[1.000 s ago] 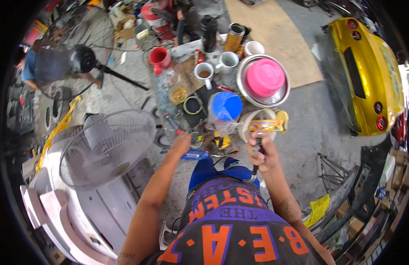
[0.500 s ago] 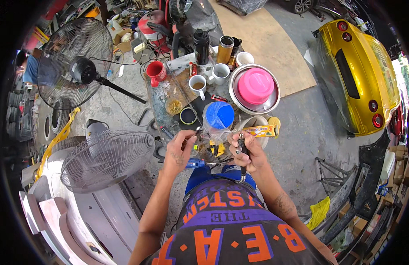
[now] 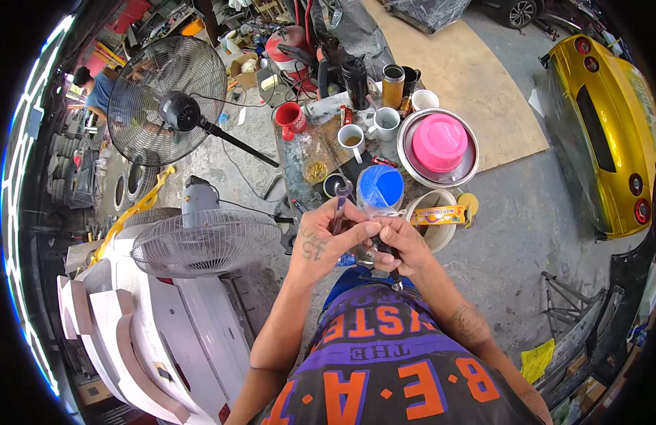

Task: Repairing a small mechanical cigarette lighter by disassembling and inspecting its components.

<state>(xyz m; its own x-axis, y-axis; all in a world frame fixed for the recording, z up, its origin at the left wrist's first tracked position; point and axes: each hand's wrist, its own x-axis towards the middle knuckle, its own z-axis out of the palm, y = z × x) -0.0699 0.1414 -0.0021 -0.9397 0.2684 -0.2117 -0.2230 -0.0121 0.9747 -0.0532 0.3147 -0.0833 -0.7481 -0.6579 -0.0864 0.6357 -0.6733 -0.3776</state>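
My left hand (image 3: 326,241) is closed round an open-ended wrench (image 3: 341,190), its jaw pointing away from me. Pressed close to it, my right hand (image 3: 407,248) grips a slim black-handled hand tool (image 3: 382,246). A metal fitting (image 3: 396,285) shows at the tool's lower end, near my shirt. Thumbs and fingertips of both hands meet over the tool's upper end, which they hide. Just beyond them stands a container with a blue top under clear plastic (image 3: 382,185). A white bucket (image 3: 421,212) sits to the right, with a yellow box (image 3: 441,215) across its rim.
On the table are mugs (image 3: 351,139), a red cup (image 3: 290,120), a black bottle (image 3: 355,81) and a pink bowl (image 3: 440,143) in a metal basin (image 3: 472,159). Fans (image 3: 168,99) and a white car body part (image 3: 150,319) stand left; a gold car body (image 3: 604,134) is right.
My hands have come together, the left bringing the wrench rightward to the tool in my right hand. The view has shifted, so the surroundings appear further right.
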